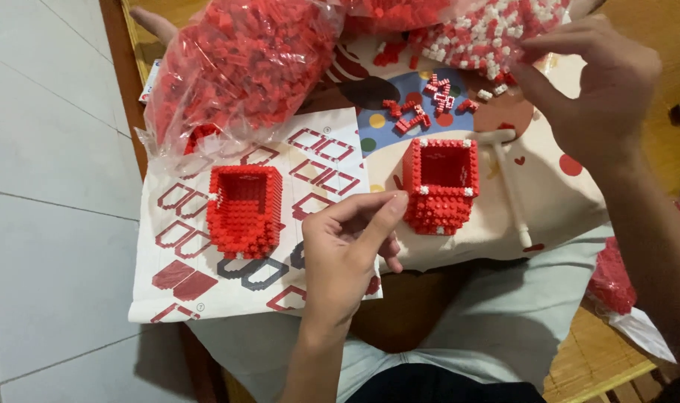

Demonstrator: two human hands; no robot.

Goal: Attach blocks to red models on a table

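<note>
Patterned cloth (549, 186), right hand (590, 82) pinching bead bag (497, 30); left hand (347, 246) pinched, contents unclear

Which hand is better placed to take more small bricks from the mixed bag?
Probably the right hand: its fingertips already touch the bag of red and white bricks. The left hand is lower, beside the red brick box.

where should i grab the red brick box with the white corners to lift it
Probably grip the red brick box across its two long outer walls, coming from above. It stands upright and open-topped, so the flat walls give parallel faces. The left hand is nearest; the right hand is at the bag of red and white bricks.
</note>
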